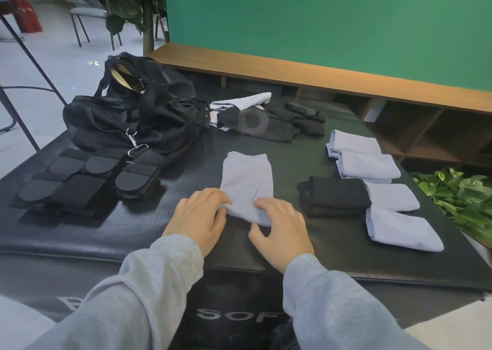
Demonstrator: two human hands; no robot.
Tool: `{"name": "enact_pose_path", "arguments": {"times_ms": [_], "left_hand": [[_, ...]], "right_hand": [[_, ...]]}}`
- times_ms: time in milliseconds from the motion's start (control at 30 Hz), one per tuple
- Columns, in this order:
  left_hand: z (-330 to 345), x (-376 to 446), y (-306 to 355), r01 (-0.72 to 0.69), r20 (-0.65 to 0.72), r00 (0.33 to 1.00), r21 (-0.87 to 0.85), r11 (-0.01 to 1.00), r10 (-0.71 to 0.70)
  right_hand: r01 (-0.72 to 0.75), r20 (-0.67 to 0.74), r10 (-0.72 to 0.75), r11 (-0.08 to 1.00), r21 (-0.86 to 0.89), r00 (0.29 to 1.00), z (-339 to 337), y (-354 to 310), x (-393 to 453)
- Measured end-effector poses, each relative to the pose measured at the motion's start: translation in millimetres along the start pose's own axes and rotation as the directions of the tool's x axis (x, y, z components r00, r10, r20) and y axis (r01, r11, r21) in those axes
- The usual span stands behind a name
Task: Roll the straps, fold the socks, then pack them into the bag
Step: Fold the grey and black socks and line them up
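Black padded matting (pixel 149 232) covers the work surface, with pale lettering on its near front face; two grey sleeves reach over that edge; the left hand (pixel 198 218) lies on the mat with its fingers curled round the near left corner of a light blue sock (pixel 246 183), pinching the fabric; the right hand (pixel 282 224) has its fingers bent over the near right corner of the same sock, thumb spread on the mat below it, gripping the folded edge; the sock lies flat in the middle, running away from the hands, its near end lifted into a fold.

Right of the hands sits a folded black sock pair (pixel 334 195), touching a folded blue one (pixel 391 196) beside it; nearer the right front lies another folded blue sock (pixel 403 230); further back on the right are two more folded blue socks (pixel 368 163), one overlapping the other.

Left of the hands, a cluster of black straps (pixel 80 184) lies flat and stacked, just beside a metal clip (pixel 135 147) on the shoulder strap of the black bag (pixel 127 115); the bag slumps at the far left, its top open and showing a pale lining.

Beyond the middle sock, a loose heap of unfolded socks (pixel 266 118), black and blue and white, lies beside the bag; green leaves (pixel 463 198) crowd the right edge; behind all this run a low wooden shelf (pixel 292 75) and a green wall (pixel 332 25).
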State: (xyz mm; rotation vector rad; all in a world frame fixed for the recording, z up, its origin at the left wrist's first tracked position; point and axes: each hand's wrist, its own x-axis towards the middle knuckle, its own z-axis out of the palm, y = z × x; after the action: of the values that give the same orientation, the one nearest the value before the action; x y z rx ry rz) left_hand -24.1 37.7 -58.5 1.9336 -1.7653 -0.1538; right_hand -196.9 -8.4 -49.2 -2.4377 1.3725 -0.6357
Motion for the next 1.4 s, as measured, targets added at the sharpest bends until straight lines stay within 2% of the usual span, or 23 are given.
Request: {"name": "enact_pose_path", "arguments": {"times_ms": [433, 867, 1033, 1200, 1400], "left_hand": [[-8.4, -1.5, 6.2, 0.066, 0.028, 0.997, -0.006, 0.998, -0.065], [-9.1, -3.8, 7.0, -0.034, -0.011, 0.999, -0.017, 0.999, 0.034], [-12.8, -3.6, 13.2, 0.158, 0.036, 0.987, -0.051, 0.986, -0.157], [-12.3, -2.5, 12.8, 0.214, 0.074, 0.975, -0.051, 0.976, -0.210], [-13.6, -4.2, 14.8, 0.244, 0.047, 0.970, -0.156, 0.957, -0.240]], "right_hand": [[-0.002, -0.019, 0.004, 0.997, 0.076, 1.000, -0.6, -0.2, -0.1], [-0.020, -0.006, 0.021, 0.988, 0.153, 1.000, -3.8, -0.7, -2.3], [-0.069, -0.052, 0.084, 0.966, 0.249, 0.995, -2.4, 1.8, -3.3], [-0.133, -0.042, 0.150, 0.953, 0.273, 0.988, -2.8, 0.6, -3.5], [-0.226, -0.027, 0.254, 0.902, 0.368, 0.967, -6.4, -2.2, -5.0]]}}
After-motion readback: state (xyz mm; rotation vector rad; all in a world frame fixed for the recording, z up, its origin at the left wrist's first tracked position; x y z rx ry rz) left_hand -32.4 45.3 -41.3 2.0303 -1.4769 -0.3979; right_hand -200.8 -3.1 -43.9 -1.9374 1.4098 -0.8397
